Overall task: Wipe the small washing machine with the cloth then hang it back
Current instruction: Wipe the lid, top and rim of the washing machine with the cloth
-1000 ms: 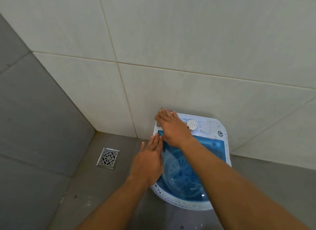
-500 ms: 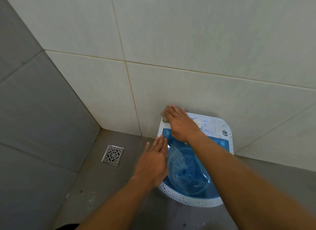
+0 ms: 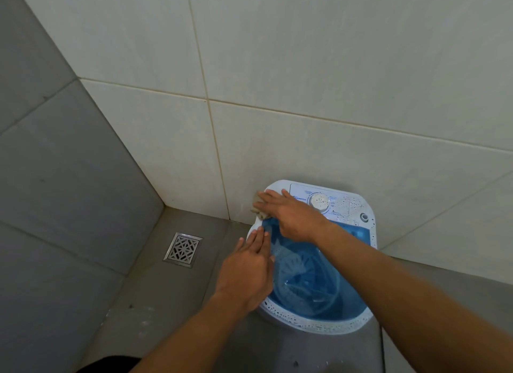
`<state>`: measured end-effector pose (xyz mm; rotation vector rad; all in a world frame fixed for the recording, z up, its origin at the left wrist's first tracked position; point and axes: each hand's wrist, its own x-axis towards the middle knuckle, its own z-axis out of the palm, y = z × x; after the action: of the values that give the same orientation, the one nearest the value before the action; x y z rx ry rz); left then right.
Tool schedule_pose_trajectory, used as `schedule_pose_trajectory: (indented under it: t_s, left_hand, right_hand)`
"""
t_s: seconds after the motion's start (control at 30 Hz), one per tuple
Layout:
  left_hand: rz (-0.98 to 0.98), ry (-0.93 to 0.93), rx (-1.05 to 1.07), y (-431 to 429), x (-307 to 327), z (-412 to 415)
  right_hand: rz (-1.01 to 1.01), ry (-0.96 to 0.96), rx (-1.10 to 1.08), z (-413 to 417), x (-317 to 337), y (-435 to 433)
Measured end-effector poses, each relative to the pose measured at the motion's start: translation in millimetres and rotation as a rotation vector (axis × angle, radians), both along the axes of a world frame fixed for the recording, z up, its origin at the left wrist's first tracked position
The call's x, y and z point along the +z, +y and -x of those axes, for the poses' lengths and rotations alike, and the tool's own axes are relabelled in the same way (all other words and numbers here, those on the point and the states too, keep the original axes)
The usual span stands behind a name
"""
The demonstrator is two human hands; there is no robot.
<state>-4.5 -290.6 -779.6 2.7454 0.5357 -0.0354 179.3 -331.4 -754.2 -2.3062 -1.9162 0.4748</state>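
**Now wiping the back left corner**

Right hand (image 3: pixel 294 217) lies flat, fingers spread, pressing the crumpled beige cloth (image 3: pixel 258 206) onto the small white washing machine (image 3: pixel 358 206) with its blue tub. Left hand (image 3: pixel 247 272), open, steadies the rim. Best to press evenly and sweep along the panel, I'd say.

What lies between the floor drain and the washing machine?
In the head view, only bare grey floor separates the drain from the washing machine; the left hand rests on the machine's near edge.

Cloth (image 3: pixel 257 206) mostly hidden under right hand (image 3: pixel 294 217); panel print (image 3: pixel 340 204) too small.
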Motion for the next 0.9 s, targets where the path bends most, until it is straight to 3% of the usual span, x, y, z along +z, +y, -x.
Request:
schedule_pose_trajectory:
  t_s: [0.23,0.57,0.9]
  left_hand:
    - [-0.011,0.003,-0.005,-0.5,-1.4,4.5]
    - [-0.02,0.013,-0.008,-1.2,-0.2,6.1]
    - [-0.023,0.03,0.003,-5.3,4.0,10.7]
  right_hand:
    - [-0.049,-0.12,-0.248,-3.2,-1.9,22.5]
    - [-0.056,-0.006,-0.049,16.9,-15.5,-12.9]
    - [-0.029,-0.077,-0.204,19.1,-5.7,7.8]
